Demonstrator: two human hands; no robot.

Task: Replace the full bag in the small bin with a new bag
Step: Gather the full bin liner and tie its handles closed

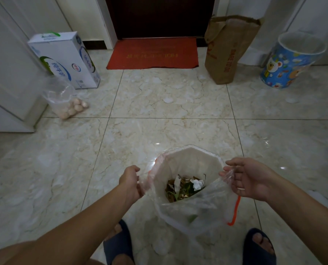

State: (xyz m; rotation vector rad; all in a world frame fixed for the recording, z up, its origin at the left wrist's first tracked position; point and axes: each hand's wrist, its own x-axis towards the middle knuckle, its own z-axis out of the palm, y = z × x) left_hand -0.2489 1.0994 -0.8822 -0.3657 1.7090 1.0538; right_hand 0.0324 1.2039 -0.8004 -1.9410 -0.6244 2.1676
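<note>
The person stands over the small bin [188, 159] on the tiled floor [159, 121], looking straight down into it. A clear plastic bag [188, 209] lines the bin, and at its bottom lies rubbish [185, 189]: scraps of paper, wrappers and something green. The bag's rim is pulled loose on the near side and sags toward the person's feet, with an orange drawstring [235, 211] looping down at the right.

The left hand [130, 181] is on the left side of the bin, fingers curled round a bunch of the bag's rim. The right hand [245, 178] is at the right side, palm turned up, fingers loosely bent, with the thumb and fingertips pinching a fold of the clear film. Both forearms reach in from below, and two dark blue slippers [119, 245] show on either side of the sagging bag.

Farther off, a red doormat [152, 53] lies before a dark door [159, 16]. A white milk carton box [64, 58] leans by the left wall, and a clear bag of eggs [67, 104] sits just in front of it. A brown paper bag [226, 48] stands right of the mat, and a blue cartoon-printed bin [291, 60] with a clear liner stands near the right wall.
</note>
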